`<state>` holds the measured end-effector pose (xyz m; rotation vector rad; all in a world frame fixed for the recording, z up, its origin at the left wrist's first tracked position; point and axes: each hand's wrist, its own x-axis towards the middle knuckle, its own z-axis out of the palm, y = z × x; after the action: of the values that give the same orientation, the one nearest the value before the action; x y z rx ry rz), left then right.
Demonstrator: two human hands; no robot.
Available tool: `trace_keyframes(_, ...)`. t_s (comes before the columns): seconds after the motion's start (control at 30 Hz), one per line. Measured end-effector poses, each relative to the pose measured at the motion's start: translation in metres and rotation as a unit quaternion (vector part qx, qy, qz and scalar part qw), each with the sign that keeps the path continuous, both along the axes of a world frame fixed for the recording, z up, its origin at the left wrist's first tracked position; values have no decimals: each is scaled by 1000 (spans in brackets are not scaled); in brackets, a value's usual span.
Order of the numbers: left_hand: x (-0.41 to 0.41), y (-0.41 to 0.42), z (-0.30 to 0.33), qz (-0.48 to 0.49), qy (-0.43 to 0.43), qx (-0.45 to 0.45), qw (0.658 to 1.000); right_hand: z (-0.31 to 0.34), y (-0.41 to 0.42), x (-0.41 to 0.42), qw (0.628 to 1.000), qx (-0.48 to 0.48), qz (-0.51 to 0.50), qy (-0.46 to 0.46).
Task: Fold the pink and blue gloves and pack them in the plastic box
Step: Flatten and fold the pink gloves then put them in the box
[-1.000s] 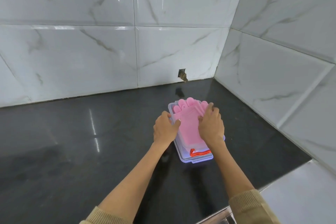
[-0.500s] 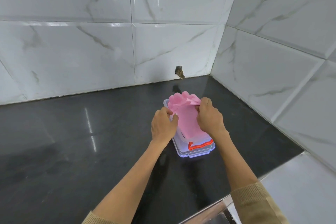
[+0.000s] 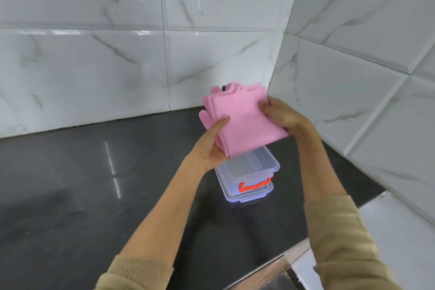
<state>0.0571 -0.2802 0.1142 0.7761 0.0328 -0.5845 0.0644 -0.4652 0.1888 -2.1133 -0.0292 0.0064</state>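
The pink gloves are stacked flat and held up in the air above the counter, fingers pointing toward the back wall. My left hand grips their left edge from below with the thumb on top. My right hand pinches their right edge. Under them the clear plastic box stands on the black counter with its lid on and an orange handle at the near end. No blue gloves are visible.
The black counter runs to white marble-look tiled walls behind and to the right, meeting in a corner just past the gloves. A white surface lies at the near right, past the counter's metal edge.
Both hands have lifted the pink gloves off the box lid and raised them. The lid and orange handle are now uncovered. The camera has moved closer.
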Motion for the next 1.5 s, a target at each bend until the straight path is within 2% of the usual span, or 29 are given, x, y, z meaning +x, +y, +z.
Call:
trace_keyframes(0.07,5,-5,-4,54,-8,117,992,-27,-3,6,998,-56,-15,38)
trace_keyframes(0.13,8,-10,-11,86,-77,304,946,-52,-7,8,988,-132,-29,70)
trace_keyframes(0.2,9,-14,-19,99,-180,489,848,-72,-9,8,983,-165,-50,70)
trace_keyframes(0.27,9,-18,-22,114,-226,647,720,-84,-6,6,981,-174,-72,52)
trace_keyframes(0.3,9,-19,-22,120,-237,692,671,-89,-5,4,978,-188,-83,39)
trace_keyframes(0.33,10,-19,-23,122,-248,711,646,-92,-4,3,973,-208,-95,24)
trace_keyframes(0.4,10,-19,-28,122,-286,716,625,-96,0,0,963,-242,-121,-8)
trace_keyframes(0.47,9,-18,-37,125,-338,728,583,-100,3,-4,947,-287,-142,-32)
trace_keyframes(0.53,7,-17,-46,131,-355,746,548,-104,6,-7,908,-383,-162,-56)
trace_keyframes(0.57,5,-17,-50,129,-346,750,550,-106,8,-8,881,-431,-176,-83)
trace_keyframes(0.6,3,-16,-53,122,-333,745,565,-108,11,-10,863,-454,-184,-121)
trace_keyframes(0.7,-1,-13,-61,89,-310,689,649,-108,30,-10,875,-432,-110,-187)
trace_keyframes(0.8,-8,-7,-64,58,-295,642,705,-121,45,-1,877,-468,38,-102)
trace_keyframes(0.9,-14,3,-65,48,-292,626,722,-135,42,8,869,-484,101,22)
trace_keyframes(1.07,-20,34,-71,56,-270,619,735,-150,33,14,828,-524,144,141)
trace_keyframes(1.3,-38,95,-84,122,-233,605,751,-140,29,20,831,-480,188,206)
trace_keyframes(1.33,-41,109,-86,137,-226,606,750,-134,28,20,840,-460,189,217)
trace_keyframes(1.4,-49,142,-86,183,-202,618,738,-118,28,20,888,-386,145,206)
trace_keyframes(1.47,-57,176,-85,237,-163,645,708,-105,43,16,942,-314,35,109)
trace_keyframes(1.5,-61,191,-83,259,-142,666,685,-100,57,12,951,-306,-38,31)
